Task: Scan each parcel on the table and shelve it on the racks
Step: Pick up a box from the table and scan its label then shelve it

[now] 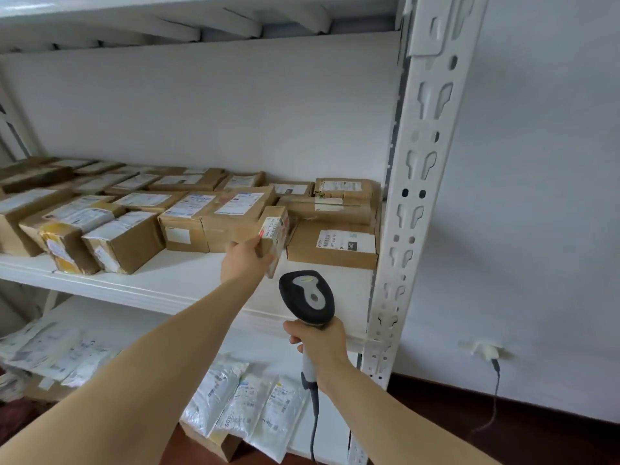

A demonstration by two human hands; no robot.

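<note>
parcel (273, 238), a small brown cardboard box, is held tilted on end in the left hand (246, 260), over the front right part of the middle shelf (188, 280). it sits in the gap between a taller box (231, 223) on its left and a flat box (332, 245) on its right. the fingers curl round its lower end, leaving its upper face bare. that face carries a white label with a red stripe and a barcode, and glossy tape runs over the cardboard. whether its lower corner touches the shelf cannot be told. the tilt seems meant to slip the box into the narrow gap with the label kept readable.

just below and to the right, the right hand (318, 344) grips the grey handle of a barcode scanner (307, 297), fingers wrapped tight around it. the scanner's dark head stands upright before the front edge of the shelf, apparently not aimed at the label, and its cable (313, 427) hangs straight down. it looks parked low, out of the parcel's way, so the step in hand appears to be shelving and not scanning.

rows of brown boxes (134, 199) fill the shelf from the back edge forward, most with labels up. a white slotted post (422, 196) stands at the shelf's right front corner. on the lower shelf lie white plastic mailers (241, 401).
</note>
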